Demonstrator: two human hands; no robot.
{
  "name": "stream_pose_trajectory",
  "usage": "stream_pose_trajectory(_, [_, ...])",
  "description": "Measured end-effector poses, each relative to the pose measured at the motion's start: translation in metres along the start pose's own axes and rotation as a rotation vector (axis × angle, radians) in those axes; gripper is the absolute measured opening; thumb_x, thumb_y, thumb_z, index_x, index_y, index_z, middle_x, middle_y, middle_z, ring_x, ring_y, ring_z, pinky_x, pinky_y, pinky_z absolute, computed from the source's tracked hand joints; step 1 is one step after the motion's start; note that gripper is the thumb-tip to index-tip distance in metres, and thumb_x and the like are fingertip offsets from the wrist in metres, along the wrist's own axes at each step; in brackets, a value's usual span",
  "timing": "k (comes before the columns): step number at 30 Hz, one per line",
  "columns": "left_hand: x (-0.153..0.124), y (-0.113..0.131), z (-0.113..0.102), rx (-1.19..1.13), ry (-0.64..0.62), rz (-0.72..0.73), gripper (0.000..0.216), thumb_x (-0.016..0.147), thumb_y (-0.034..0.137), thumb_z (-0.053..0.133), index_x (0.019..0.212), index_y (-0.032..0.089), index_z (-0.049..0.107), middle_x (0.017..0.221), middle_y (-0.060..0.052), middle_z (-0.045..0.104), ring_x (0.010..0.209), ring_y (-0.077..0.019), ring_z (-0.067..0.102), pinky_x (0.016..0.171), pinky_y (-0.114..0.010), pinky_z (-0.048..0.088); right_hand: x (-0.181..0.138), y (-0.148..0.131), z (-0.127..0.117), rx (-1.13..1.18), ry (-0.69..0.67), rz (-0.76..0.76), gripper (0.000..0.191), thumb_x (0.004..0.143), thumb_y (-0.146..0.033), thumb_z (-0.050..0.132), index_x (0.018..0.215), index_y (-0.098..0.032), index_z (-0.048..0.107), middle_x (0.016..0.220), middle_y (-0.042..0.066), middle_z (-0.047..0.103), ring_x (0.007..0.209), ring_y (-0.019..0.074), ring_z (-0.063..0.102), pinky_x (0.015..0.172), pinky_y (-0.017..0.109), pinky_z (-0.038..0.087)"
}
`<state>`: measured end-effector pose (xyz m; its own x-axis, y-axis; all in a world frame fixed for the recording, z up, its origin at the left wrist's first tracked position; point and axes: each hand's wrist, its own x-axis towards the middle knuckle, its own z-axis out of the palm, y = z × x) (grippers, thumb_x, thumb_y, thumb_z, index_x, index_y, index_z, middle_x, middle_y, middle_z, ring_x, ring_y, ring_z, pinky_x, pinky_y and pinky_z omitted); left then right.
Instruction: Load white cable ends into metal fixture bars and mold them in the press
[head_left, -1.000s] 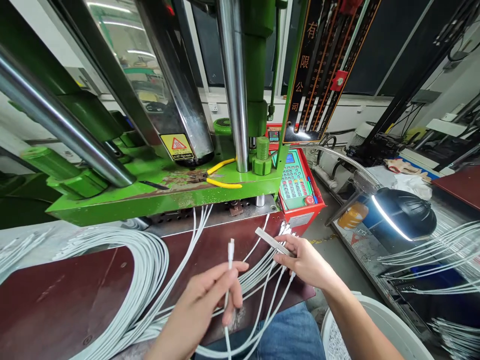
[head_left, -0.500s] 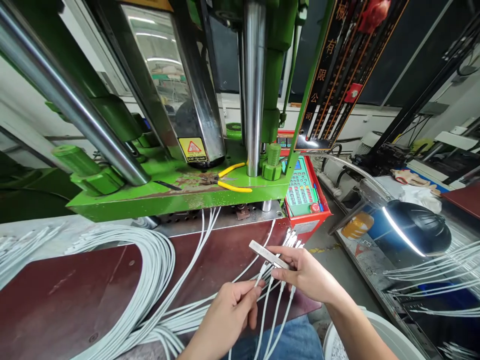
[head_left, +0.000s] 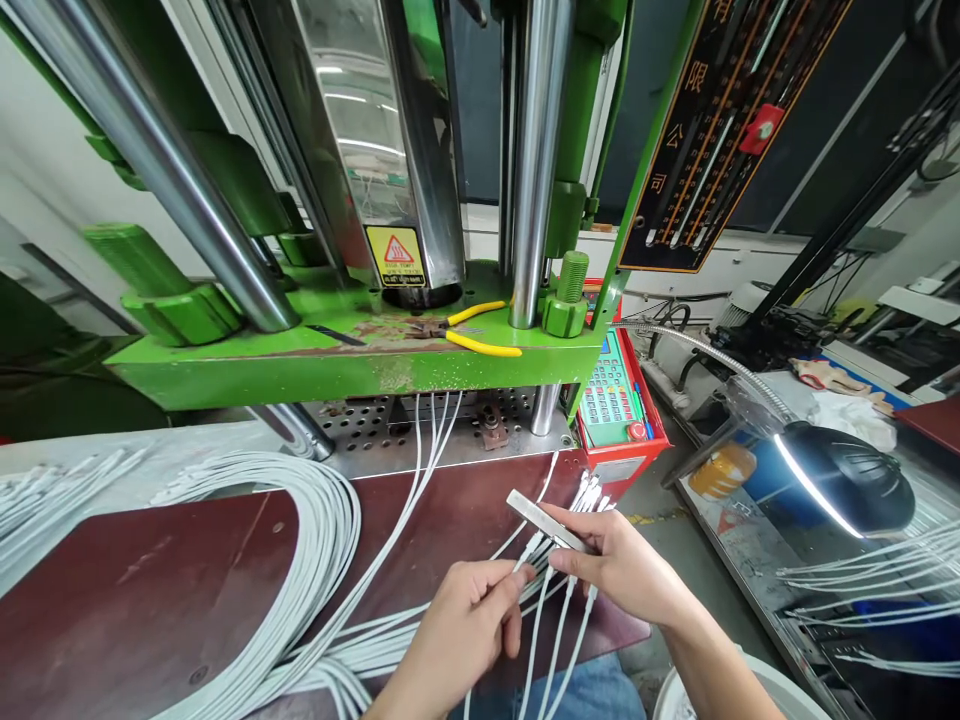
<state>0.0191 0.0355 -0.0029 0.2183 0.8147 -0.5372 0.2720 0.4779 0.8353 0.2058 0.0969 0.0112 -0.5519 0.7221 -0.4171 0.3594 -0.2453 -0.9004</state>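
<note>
Between the thumb and fingers of my right hand (head_left: 619,560) is a flat metal bar (head_left: 547,520), tilted down to the right. Several white cables (head_left: 553,640) hang down from its lower side, their ends at the bar. My left hand (head_left: 476,615) pinches another white cable (head_left: 529,548) just below its plug, close to the bar's left half. Whether that plug is seated in the bar is too small to tell. Beyond my right hand lie several white cable ends (head_left: 589,492) on the dark red table (head_left: 390,530).
A green press (head_left: 337,375) stands in front, with yellow-handled pliers (head_left: 480,344) on its ledge. Coiled white cables (head_left: 330,530) lie at left. A red control box (head_left: 622,400) stands right of the press. A white bin (head_left: 750,690) is at lower right.
The camera view has shifted, so the press shows higher and its perforated plate is more visible. Both hands keep their grips on the bar and the cable, almost unmoved.
</note>
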Motion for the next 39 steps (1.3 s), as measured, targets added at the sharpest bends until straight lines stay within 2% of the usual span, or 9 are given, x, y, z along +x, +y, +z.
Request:
stream_pose_trajectory(8, [-0.002,0.000,0.002,-0.061,0.004,0.003,0.054,0.087,0.056,0.036,0.058,0.012,0.047,0.048,-0.006,0.050,0.033,-0.0053,0.031,0.040,-0.021,0.021,0.003,-0.006,0.008,0.026,-0.022,-0.070,0.053,0.083,-0.034,0.056,0.135,-0.026,0.048,0.100,-0.002,0.057,0.077,0.0053,0.043,0.079,0.016,0.039])
stream_pose_trajectory(13, [0.002,0.001,0.001,-0.150,-0.015,-0.032,0.048,0.084,0.055,0.039,0.063,0.013,0.045,0.052,-0.005,0.053,0.032,-0.0063,0.033,0.036,-0.021,0.018,0.014,-0.007,0.005,0.092,-0.103,-0.061,0.056,0.082,-0.034,0.058,0.136,-0.023,0.047,0.092,0.000,0.056,0.069,0.0034,0.037,0.062,0.013,0.033])
stream_pose_trajectory(16, [0.001,0.001,-0.006,-0.027,0.064,0.048,0.042,0.087,0.050,0.038,0.072,0.013,0.048,0.065,-0.006,0.059,0.044,-0.0098,0.048,0.045,-0.022,0.032,0.030,-0.006,-0.002,0.108,-0.214,-0.044,0.058,0.078,-0.030,0.061,0.134,-0.020,0.049,0.093,0.003,0.057,0.071,0.0046,0.043,0.063,0.014,0.035])
stream_pose_trajectory(19, [-0.007,0.001,-0.025,0.160,0.316,0.200,0.037,0.089,0.047,0.040,0.090,0.015,0.058,0.081,-0.005,0.061,0.072,-0.0133,0.057,0.069,-0.024,0.042,0.053,-0.010,-0.009,-0.027,-0.286,-0.029,0.057,0.076,-0.025,0.059,0.132,-0.023,0.049,0.089,0.002,0.058,0.068,0.0051,0.046,0.062,0.015,0.037])
stream_pose_trajectory(23, [-0.022,0.005,-0.062,0.069,0.395,0.145,0.046,0.088,0.056,0.039,0.087,0.015,0.058,0.074,-0.003,0.058,0.063,-0.0122,0.051,0.060,-0.024,0.041,0.089,-0.025,-0.002,-0.470,-0.207,-0.122,0.054,0.073,-0.018,0.049,0.126,-0.027,0.055,0.096,-0.001,0.062,0.076,0.0080,0.054,0.069,0.018,0.041])
stream_pose_trajectory(27, [-0.023,0.014,-0.101,-0.048,0.520,0.163,0.044,0.085,0.055,0.046,0.084,0.012,0.057,0.073,-0.003,0.057,0.061,-0.0118,0.049,0.058,-0.024,0.041,0.111,-0.039,0.030,-0.873,-0.092,-0.228,0.048,0.071,-0.016,0.045,0.116,-0.026,0.061,0.112,0.000,0.059,0.103,0.0182,0.055,0.091,0.030,0.041])
stream_pose_trajectory(32, [0.014,0.019,-0.138,-0.258,0.758,0.151,0.036,0.080,0.036,0.061,0.107,0.012,0.057,0.105,-0.006,0.059,0.092,-0.0140,0.054,0.079,-0.023,0.042,0.116,-0.038,0.070,-1.040,-0.049,-0.366,0.037,0.080,-0.016,0.037,0.109,-0.019,0.060,0.103,0.005,0.059,0.100,0.0207,0.053,0.087,0.035,0.040])
stream_pose_trajectory(35, [0.049,0.021,-0.146,-0.458,0.663,0.061,0.042,0.085,0.034,0.056,0.116,0.008,0.048,0.110,-0.013,0.057,0.089,-0.0151,0.057,0.076,-0.025,0.046,0.119,-0.026,0.080,-1.084,-0.008,-0.452,0.030,0.085,-0.016,0.036,0.104,-0.019,0.059,0.100,0.004,0.056,0.097,0.0167,0.049,0.085,0.031,0.039])
stream_pose_trajectory(39, [0.083,0.023,-0.140,-0.696,0.309,-0.048,0.041,0.090,0.039,0.045,0.108,0.002,0.045,0.092,-0.019,0.062,0.060,-0.0159,0.061,0.058,-0.029,0.048,0.123,-0.007,0.084,-1.012,0.063,-0.567,0.029,0.085,-0.012,0.038,0.106,-0.017,0.058,0.097,0.004,0.055,0.094,0.0154,0.046,0.084,0.030,0.039])
